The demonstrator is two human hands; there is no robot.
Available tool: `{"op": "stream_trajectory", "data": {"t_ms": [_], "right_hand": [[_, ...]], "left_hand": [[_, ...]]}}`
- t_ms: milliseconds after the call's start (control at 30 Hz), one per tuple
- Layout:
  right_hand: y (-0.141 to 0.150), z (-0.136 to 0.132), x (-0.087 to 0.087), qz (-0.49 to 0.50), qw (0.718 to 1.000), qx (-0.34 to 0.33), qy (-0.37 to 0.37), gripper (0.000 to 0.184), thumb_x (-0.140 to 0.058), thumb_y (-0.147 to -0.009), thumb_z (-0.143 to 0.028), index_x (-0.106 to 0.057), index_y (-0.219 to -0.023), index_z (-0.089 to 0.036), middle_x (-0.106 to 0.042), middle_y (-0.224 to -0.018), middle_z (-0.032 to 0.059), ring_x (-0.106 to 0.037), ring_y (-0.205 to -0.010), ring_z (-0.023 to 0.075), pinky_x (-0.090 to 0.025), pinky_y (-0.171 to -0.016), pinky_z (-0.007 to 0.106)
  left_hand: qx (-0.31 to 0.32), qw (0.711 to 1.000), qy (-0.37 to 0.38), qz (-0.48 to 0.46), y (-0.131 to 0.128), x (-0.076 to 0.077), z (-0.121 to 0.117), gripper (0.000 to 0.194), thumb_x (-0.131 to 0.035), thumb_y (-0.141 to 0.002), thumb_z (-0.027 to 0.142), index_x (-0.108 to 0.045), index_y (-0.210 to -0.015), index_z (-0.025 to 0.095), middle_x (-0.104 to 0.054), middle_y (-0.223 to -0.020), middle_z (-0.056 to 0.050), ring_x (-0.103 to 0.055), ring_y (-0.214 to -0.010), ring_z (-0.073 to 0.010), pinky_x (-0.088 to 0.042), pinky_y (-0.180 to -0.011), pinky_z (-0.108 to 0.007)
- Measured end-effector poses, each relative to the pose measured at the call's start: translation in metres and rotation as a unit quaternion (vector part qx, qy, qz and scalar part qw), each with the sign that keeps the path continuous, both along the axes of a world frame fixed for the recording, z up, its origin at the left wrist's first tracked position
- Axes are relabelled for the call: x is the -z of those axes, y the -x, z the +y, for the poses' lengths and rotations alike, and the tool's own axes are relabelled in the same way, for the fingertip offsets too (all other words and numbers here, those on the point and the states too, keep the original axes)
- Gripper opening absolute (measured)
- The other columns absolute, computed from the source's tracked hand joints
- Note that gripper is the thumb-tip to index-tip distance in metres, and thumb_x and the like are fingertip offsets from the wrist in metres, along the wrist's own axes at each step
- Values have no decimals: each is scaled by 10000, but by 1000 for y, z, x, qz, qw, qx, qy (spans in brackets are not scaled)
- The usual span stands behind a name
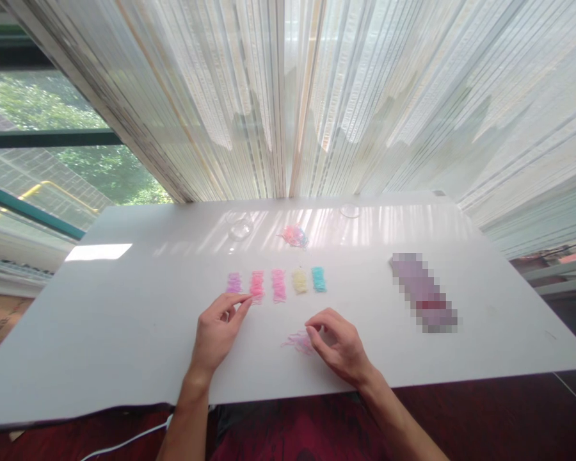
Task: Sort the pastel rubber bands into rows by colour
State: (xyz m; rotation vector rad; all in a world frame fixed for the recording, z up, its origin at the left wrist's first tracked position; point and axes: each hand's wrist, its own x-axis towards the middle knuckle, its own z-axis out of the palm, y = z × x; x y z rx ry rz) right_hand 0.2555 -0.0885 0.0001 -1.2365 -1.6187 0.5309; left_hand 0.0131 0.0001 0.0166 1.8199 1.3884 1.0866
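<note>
My left hand (219, 326) is closed in a pinch, its fingertips at the lower end of a coral-pink column (257, 283) of thin strands laid crosswise. A thin pink strand (256, 302) shows at those fingertips. My right hand (338, 342) also pinches, thumb against forefinger, beside a loose lilac pile (298, 342) of similar strands; whatever it holds is too small to make out. In line with the coral-pink column lie a purple column (234, 282), a pink column (278, 285), a pale yellow column (299, 282) and a turquoise column (319, 280).
A mixed heap of coloured strands (295, 236) lies farther back on the white table (139, 333). Two clear round pieces, one at left (240, 229) and one at right (350, 210), are near the back edge. A blurred-out purplish object (423, 293) lies to the right.
</note>
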Motion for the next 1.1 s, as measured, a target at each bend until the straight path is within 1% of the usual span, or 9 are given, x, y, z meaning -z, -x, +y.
{"op": "stream_trajectory", "data": {"t_ms": [233, 433, 533, 700, 800, 1000, 1100], "right_hand": [[-1, -1, 0, -3, 1000, -5, 10, 102, -592, -963, -155, -660, -909, -208, -650, -775, 23, -617, -722, 163, -505, -675, 278], [-1, -1, 1, -7, 1000, -7, 14, 101, -594, -964, -160, -660, -903, -205, -648, -778, 24, -617, -725, 160, -504, -677, 275], [-1, -1, 1, -8, 1000, -7, 15, 106, -591, -965, -160, -661, -899, -206, -648, -779, 24, -616, -725, 161, -503, -679, 276], [-1, -1, 2, -11, 1000, -7, 23, 100, -591, -968, -167, -663, -911, -206, -652, -788, 27, -618, -733, 163, -505, -686, 279], [-1, 0, 2, -9, 1000, -7, 24, 97, -592, -969, -169, -663, -913, -204, -652, -795, 30, -619, -734, 162, -507, -689, 279], [-2, 0, 0, -6, 1000, -7, 24, 103, -590, -967, -172, -665, -907, -208, -652, -789, 30, -621, -730, 165, -510, -681, 281], [-1, -1, -1, -5, 1000, -7, 21, 108, -590, -966, -170, -667, -900, -208, -649, -780, 28, -619, -723, 164, -510, -677, 278]], "left_hand": [[-12, 999, -4, 43, 3, 6, 0, 205, -687, -913, 384, -801, -952, 218, -742, -890, -15, -508, -577, -106, -478, -595, -237], [-9, 997, -32, 70, 2, 4, -2, 219, -655, -938, 369, -794, -977, 204, -739, -908, -26, -527, -590, -113, -482, -615, -246], [8, 997, -44, 69, -7, 2, -4, 199, -640, -951, 340, -782, -960, 201, -737, -899, -24, -527, -590, -112, -478, -608, -240], [58, 995, -46, 67, -28, 4, -6, 151, -634, -952, 294, -761, -958, 214, -738, -927, -20, -517, -578, -108, -494, -636, -245], [64, 995, -41, 72, -34, 6, -6, 150, -625, -952, 293, -756, -969, 219, -737, -918, -15, -496, -552, -107, -496, -638, -254], [53, 996, -26, 61, -33, 10, -4, 157, -630, -948, 311, -756, -982, 223, -737, -938, -19, -502, -557, -108, -491, -617, -251], [43, 997, -22, 61, -24, 9, -2, 164, -633, -945, 321, -756, -979, 219, -732, -935, -20, -500, -564, -108, -483, -610, -247]]}}
